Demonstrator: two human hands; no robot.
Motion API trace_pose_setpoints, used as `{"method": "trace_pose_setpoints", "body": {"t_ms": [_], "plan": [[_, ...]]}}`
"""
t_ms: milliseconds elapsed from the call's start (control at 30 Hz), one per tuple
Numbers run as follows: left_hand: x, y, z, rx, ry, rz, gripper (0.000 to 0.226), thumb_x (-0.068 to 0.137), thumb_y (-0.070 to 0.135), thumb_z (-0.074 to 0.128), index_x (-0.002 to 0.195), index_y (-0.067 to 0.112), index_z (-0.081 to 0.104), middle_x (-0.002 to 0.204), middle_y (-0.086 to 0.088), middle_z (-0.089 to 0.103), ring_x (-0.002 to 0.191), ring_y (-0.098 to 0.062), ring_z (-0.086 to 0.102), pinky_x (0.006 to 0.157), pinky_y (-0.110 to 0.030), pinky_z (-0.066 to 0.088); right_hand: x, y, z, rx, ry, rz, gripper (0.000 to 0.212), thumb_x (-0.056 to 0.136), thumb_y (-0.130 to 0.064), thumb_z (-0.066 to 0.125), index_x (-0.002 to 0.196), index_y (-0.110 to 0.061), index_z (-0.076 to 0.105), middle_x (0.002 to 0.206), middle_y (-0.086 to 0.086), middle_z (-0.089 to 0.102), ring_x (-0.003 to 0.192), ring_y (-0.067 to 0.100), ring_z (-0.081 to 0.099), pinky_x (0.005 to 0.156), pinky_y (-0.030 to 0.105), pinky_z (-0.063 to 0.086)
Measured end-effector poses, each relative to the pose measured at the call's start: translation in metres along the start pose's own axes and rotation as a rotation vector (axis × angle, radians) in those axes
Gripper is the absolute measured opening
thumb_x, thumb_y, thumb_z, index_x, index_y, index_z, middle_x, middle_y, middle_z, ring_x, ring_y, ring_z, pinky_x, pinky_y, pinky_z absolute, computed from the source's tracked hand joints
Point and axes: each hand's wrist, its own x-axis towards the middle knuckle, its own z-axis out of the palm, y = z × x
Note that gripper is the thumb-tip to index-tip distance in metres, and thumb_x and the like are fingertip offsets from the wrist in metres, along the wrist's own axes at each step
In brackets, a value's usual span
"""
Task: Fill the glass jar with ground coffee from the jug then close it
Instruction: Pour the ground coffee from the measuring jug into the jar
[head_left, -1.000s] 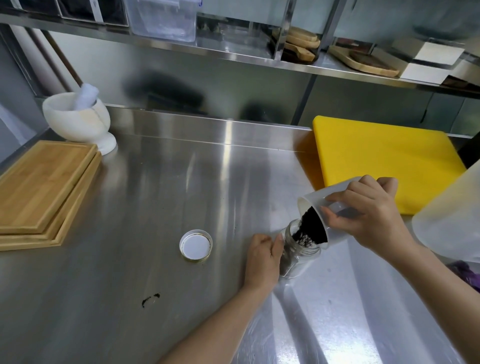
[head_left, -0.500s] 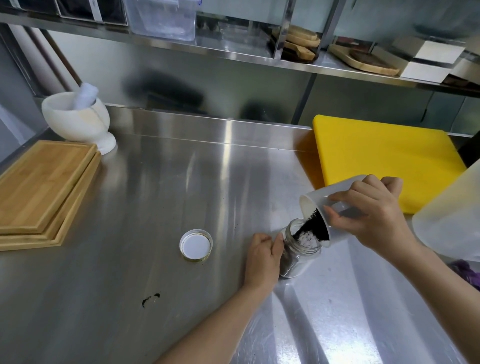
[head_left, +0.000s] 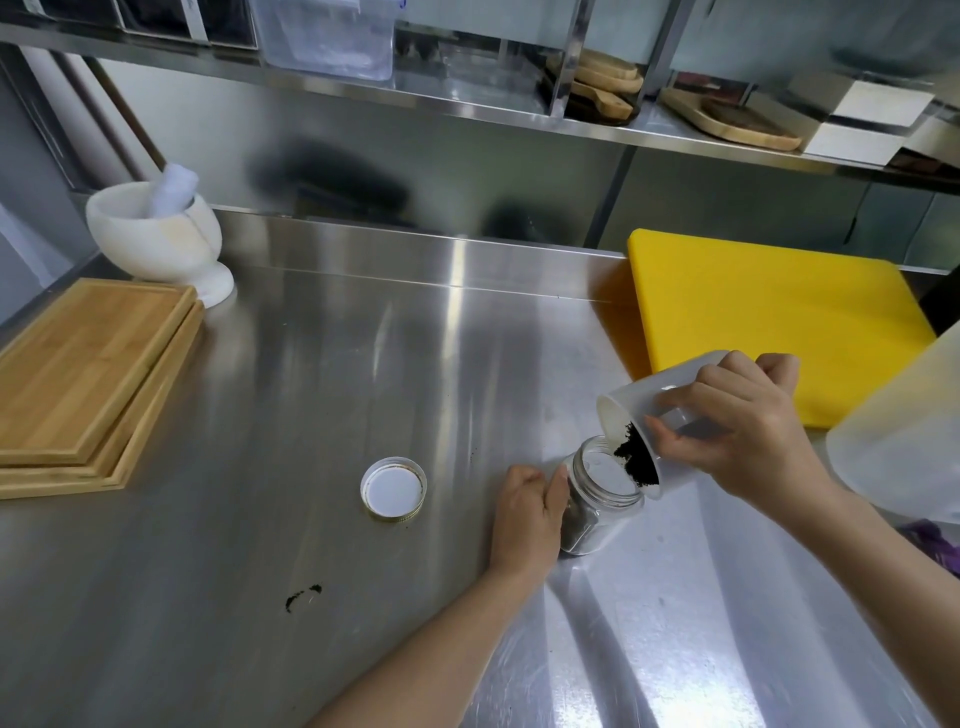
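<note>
A small clear glass jar (head_left: 597, 504) stands upright on the steel counter, with dark ground coffee in its lower part. My left hand (head_left: 527, 517) wraps the jar's left side. My right hand (head_left: 737, 428) holds a white plastic jug (head_left: 641, 410) tipped steeply, its mouth just over the jar's right rim. A clump of dark ground coffee (head_left: 636, 460) sits at the jug's lower lip. The jar's lid (head_left: 393, 487) lies on the counter to the left, its white inside facing up.
Stacked wooden boards (head_left: 88, 374) and a white mortar with pestle (head_left: 156, 236) sit at the left. A yellow cutting board (head_left: 779, 312) lies behind the jug. A translucent container (head_left: 904, 431) is at the right edge. A small coffee spill (head_left: 304, 596) marks the counter.
The coffee in the jug's mouth has shrunk from a large mass to a small clump at the lip as it poured into the jar. Both hands stayed in place.
</note>
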Motion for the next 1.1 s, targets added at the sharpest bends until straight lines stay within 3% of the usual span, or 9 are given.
{"method": "trace_pose_setpoints", "body": {"t_ms": [233, 433, 533, 667, 833, 967, 1100], "plan": [[0.001, -0.002, 0.001, 0.020, 0.005, 0.029, 0.052, 0.094, 0.036, 0.039, 0.066, -0.004, 0.057, 0.083, -0.009, 0.049, 0.083, -0.014, 0.045, 0.083, -0.025, 0.038, 0.005, -0.002, 0.002, 0.018, -0.041, -0.014, 0.030, 0.080, -0.034, 0.062, 0.064, -0.009, 0.066, 0.054, -0.002, 0.049, 0.068, 0.014, 0.034, 0.071, 0.033, 0.018], [0.000, -0.003, 0.002, -0.007, 0.012, 0.048, 0.074, 0.084, 0.062, 0.025, 0.063, -0.001, 0.057, 0.079, -0.008, 0.049, 0.079, -0.010, 0.043, 0.082, -0.025, 0.038, 0.005, -0.001, 0.003, 0.020, -0.070, -0.012, 0.030, 0.079, -0.034, 0.061, 0.063, -0.009, 0.066, 0.055, -0.001, 0.051, 0.067, 0.012, 0.033, 0.071, 0.032, 0.017], [0.001, -0.004, 0.002, -0.003, 0.021, 0.050, 0.069, 0.083, 0.057, 0.027, 0.062, -0.002, 0.057, 0.078, -0.008, 0.048, 0.080, -0.013, 0.044, 0.084, -0.027, 0.039, 0.005, 0.000, 0.003, 0.008, -0.064, -0.019, 0.028, 0.078, -0.033, 0.063, 0.063, -0.010, 0.066, 0.055, -0.001, 0.050, 0.068, 0.011, 0.032, 0.072, 0.031, 0.017], [0.001, -0.004, 0.003, -0.007, 0.019, 0.038, 0.071, 0.078, 0.060, 0.022, 0.060, -0.001, 0.055, 0.077, -0.006, 0.047, 0.079, -0.012, 0.043, 0.078, -0.017, 0.033, 0.005, 0.001, 0.002, 0.008, -0.084, -0.018, 0.029, 0.078, -0.034, 0.061, 0.062, -0.010, 0.065, 0.056, 0.000, 0.054, 0.067, 0.013, 0.034, 0.073, 0.030, 0.016], [0.003, -0.007, 0.004, 0.015, 0.008, 0.039, 0.060, 0.091, 0.045, 0.036, 0.061, -0.003, 0.056, 0.078, -0.008, 0.048, 0.082, -0.016, 0.046, 0.078, -0.018, 0.034, 0.006, 0.000, 0.003, -0.004, -0.095, -0.029, 0.028, 0.078, -0.033, 0.062, 0.062, -0.010, 0.065, 0.057, 0.001, 0.055, 0.068, 0.013, 0.034, 0.074, 0.031, 0.017], [0.003, -0.009, 0.005, 0.010, 0.029, 0.059, 0.086, 0.074, 0.077, 0.017, 0.059, 0.000, 0.053, 0.076, -0.008, 0.049, 0.079, -0.016, 0.046, 0.076, -0.018, 0.033, 0.006, 0.000, 0.004, -0.005, -0.096, -0.039, 0.029, 0.079, -0.033, 0.061, 0.062, -0.009, 0.063, 0.057, 0.001, 0.054, 0.068, 0.013, 0.033, 0.073, 0.031, 0.017], [0.003, -0.009, 0.005, 0.014, 0.050, 0.078, 0.090, 0.068, 0.081, 0.005, 0.056, 0.005, 0.050, 0.073, -0.007, 0.047, 0.076, -0.015, 0.044, 0.074, -0.017, 0.030, 0.011, -0.001, 0.002, 0.031, -0.147, -0.051, 0.032, 0.079, -0.036, 0.057, 0.062, -0.009, 0.063, 0.058, 0.002, 0.056, 0.069, 0.014, 0.034, 0.070, 0.036, 0.022]]}}
